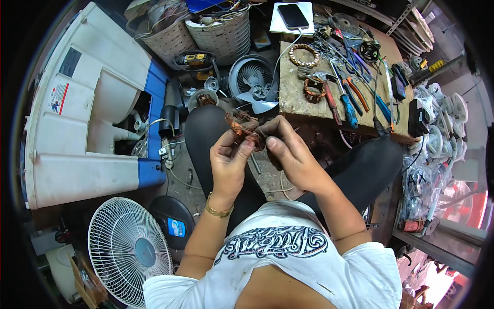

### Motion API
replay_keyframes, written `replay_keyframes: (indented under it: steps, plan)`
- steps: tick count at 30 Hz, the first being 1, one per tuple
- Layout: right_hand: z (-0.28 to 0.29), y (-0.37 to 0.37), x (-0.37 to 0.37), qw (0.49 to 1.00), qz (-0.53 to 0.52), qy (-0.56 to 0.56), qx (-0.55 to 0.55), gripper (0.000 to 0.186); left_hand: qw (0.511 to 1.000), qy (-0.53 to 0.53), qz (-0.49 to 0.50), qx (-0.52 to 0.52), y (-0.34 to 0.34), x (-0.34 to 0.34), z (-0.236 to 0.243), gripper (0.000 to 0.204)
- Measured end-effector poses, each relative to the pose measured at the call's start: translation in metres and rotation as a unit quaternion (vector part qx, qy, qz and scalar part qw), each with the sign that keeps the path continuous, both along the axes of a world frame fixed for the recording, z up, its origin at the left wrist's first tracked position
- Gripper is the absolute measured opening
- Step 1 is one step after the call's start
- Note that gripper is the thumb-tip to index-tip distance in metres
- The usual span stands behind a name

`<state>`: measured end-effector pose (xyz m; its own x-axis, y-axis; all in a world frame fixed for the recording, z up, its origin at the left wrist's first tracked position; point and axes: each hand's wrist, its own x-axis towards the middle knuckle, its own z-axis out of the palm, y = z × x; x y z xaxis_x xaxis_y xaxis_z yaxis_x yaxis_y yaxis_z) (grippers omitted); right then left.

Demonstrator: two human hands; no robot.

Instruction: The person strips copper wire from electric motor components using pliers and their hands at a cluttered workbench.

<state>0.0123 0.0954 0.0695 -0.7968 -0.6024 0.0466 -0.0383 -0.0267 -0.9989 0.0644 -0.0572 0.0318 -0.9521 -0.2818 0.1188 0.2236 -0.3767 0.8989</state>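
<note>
A copper-wound motor coil [246, 129] is pinched by the left hand [229, 157] and right hand [285, 149]; thin windings could be snapped if pulled hard.

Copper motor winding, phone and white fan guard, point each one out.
copper motor winding [246, 129], head view, its coil top
phone [293, 16], head view, its dark screen
white fan guard [128, 251], head view, its wire spokes

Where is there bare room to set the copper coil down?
Both hands hold the copper coil. The wooden bench is bare at its near left corner, below the bead ring and left of the hammer. Its right half is crowded with pliers and screwdrivers.
</note>
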Motion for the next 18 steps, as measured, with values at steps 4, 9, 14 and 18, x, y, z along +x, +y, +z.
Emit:
replay_keyframes:
  steps: [4, 9, 14, 18]
  plan:
    - [-0.021, -0.004, -0.001, 0.997, -0.061, 0.026, -0.045, 0.035, 0.989, -0.043, -0.011, 0.139, 0.0, -0.002, -0.011, 0.03]
    - [-0.031, -0.006, -0.002, 0.981, -0.127, 0.137, 0.058, 0.038, 0.991, -0.051, -0.018, 0.126, 0.007, -0.003, -0.012, 0.031]
    - [-0.04, -0.006, -0.008, 0.984, -0.148, 0.076, 0.066, 0.02, 0.987, -0.071, -0.02, 0.141, 0.001, -0.005, -0.016, 0.027]
    - [-0.038, -0.016, -0.016, 0.983, -0.161, 0.078, 0.047, 0.015, 0.981, -0.095, 0.008, 0.167, -0.013, -0.002, -0.03, 0.025]
